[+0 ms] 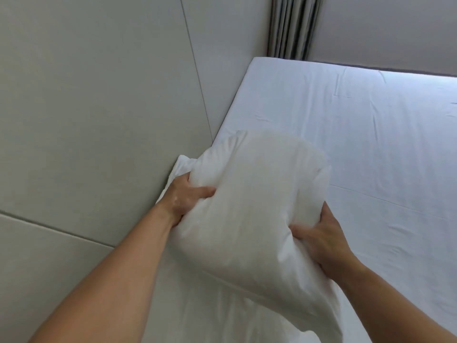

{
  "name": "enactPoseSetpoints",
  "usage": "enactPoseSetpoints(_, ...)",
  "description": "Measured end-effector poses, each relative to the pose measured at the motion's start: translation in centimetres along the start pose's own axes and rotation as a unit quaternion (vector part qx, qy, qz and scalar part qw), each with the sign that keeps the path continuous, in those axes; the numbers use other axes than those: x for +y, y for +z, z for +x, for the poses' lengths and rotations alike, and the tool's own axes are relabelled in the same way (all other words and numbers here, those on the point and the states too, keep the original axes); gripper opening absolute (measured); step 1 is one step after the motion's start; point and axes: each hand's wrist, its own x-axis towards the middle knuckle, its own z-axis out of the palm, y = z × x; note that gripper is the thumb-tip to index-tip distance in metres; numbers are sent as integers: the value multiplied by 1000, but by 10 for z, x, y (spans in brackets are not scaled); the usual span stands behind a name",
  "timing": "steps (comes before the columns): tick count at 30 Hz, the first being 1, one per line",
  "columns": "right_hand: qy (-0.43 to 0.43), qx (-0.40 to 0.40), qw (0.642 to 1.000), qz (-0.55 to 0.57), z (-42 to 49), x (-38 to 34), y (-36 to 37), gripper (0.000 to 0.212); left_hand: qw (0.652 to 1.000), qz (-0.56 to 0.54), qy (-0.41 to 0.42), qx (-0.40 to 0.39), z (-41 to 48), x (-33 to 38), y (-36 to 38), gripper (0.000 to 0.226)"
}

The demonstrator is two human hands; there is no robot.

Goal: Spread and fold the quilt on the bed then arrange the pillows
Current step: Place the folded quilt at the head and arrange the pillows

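Both hands, left hand [184, 195] and right hand [321, 240], clamp opposite sides of the pillow [252, 206], long axis pointing away toward the bed [371, 144] corner, left nearer the wall [99, 107].

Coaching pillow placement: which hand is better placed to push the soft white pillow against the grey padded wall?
Probably the right hand: it grips the soft white pillow opposite the grey padded wall; the left hand grips its wall side.

A bedroom: white-sheeted bed [346, 144], padded wall panels [99, 95], curtain [291, 26]
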Motion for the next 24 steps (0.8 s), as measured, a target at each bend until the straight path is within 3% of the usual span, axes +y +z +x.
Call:
enactPoseSetpoints(2, -33, 11, 999, -12, -23, -19, -7, 66, 998, -10, 50, 26, -33, 6, -6, 36)
enactPoseSetpoints(5, -66, 27, 997, -24, -66, -32, -14, 71, 990, 0, 118, 79, -93, 11, -22, 34)
enactPoseSetpoints(10, -88, 3, 996, -11, -142, -15, 2, 91, 981, -85, 109, 138, -194, -9, -70, 34)
enactPoseSetpoints(13, -106, -28, 993, -41, -169, 18, 33, 93, 989, -41, 35, 137, -225, -43, -105, 83)
enactPoseSetpoints(15, -67, -83, 993, -48, -173, 46, 54, 96, 989, 46, -42, 138, -225, -80, -121, 101)
enactPoseSetpoints(17, 21, -156, 985, -67, -169, 71, 66, 108, 981, 120, -100, 112, -218, -111, -126, 105)
enactPoseSetpoints(20, 139, -161, 975, -58, -151, 93, 63, 140, 971, 174, -157, 54, -200, -139, -118, 120)
enactPoseSetpoints(21, 159, -148, 975, -38, -142, 93, 58, 146, 968, 195, -152, 47, -189, -142, -113, 117)
enactPoseSetpoints(24, 155, -108, 982, 1, -112, 76, 57, 131, 961, 258, -69, 71, -149, -135, -98, 96)
